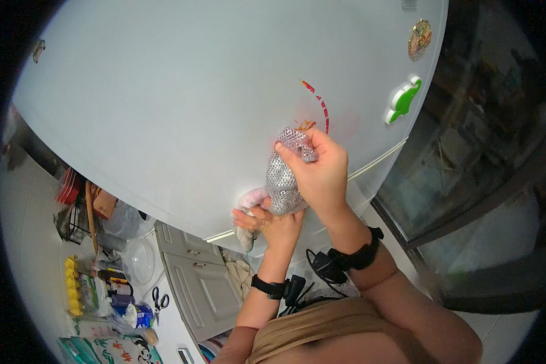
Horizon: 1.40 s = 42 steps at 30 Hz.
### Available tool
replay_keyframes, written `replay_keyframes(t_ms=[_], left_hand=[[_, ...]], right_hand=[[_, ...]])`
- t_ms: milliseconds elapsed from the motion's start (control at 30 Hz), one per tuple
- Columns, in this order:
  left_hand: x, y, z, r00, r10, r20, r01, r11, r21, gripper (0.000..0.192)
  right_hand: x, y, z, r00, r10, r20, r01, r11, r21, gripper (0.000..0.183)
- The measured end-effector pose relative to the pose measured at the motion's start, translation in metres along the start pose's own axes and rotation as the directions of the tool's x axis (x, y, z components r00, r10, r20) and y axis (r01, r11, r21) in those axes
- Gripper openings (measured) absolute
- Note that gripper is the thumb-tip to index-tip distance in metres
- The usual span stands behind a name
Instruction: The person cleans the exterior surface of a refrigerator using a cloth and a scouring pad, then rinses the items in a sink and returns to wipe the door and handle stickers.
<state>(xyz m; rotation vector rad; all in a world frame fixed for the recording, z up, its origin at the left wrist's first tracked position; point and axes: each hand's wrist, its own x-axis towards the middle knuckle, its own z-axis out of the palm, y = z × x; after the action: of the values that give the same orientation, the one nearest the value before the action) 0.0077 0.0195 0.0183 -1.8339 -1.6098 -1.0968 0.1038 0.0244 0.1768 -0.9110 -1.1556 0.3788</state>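
My right hand [323, 170] pinches a silvery mesh scouring cloth [283, 175] between thumb and fingers, in front of a white refrigerator door [186, 113]. Just below it, my left hand [273, 223] is closed around a pinkish-grey rag [250, 200], its fingers partly curled; the lower end of the mesh cloth lies by this hand, and whether they touch is unclear. On the door above the mesh cloth are an orange patch [307, 124] and a broken red arc [323, 105], with faint pink smears around them.
A green-and-white magnet [404, 101] and a round ornament [420, 40] sit near the door's right edge. At lower left, a white counter [166, 327] holds black-handled scissors [159, 302], a clear lid [139, 260] and bottles, above grey cabinets [200, 291]. Dark glass panels [468, 182] stand at right.
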Motion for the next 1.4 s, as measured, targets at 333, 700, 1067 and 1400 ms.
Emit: replay_keyframes(t_ms=[333, 700, 1067, 1400], left_hand=[[-0.001, -0.002, 0.003, 1.0, -0.017, -0.013, 0.016, 0.999, -0.033, 0.105], [-0.003, -0.002, 0.006, 0.999, -0.033, -0.041, 0.03, 0.997, -0.067, 0.098], [-0.004, -0.014, 0.012, 0.989, 0.051, -0.138, -0.055, 0.998, -0.027, 0.094], [0.001, -0.003, 0.006, 0.99, 0.051, -0.132, -0.062, 0.995, -0.082, 0.1]], right_hand=[[0.007, -0.008, 0.002, 0.999, -0.036, -0.018, 0.036, 0.999, -0.023, 0.022], [-0.002, -0.011, 0.012, 0.995, -0.075, 0.059, 0.081, 0.991, -0.107, 0.023], [-0.005, -0.017, 0.017, 0.996, -0.07, 0.052, 0.078, 0.984, -0.16, 0.024], [0.004, -0.019, 0.009, 0.999, -0.049, 0.014, 0.05, 0.994, -0.094, 0.024]])
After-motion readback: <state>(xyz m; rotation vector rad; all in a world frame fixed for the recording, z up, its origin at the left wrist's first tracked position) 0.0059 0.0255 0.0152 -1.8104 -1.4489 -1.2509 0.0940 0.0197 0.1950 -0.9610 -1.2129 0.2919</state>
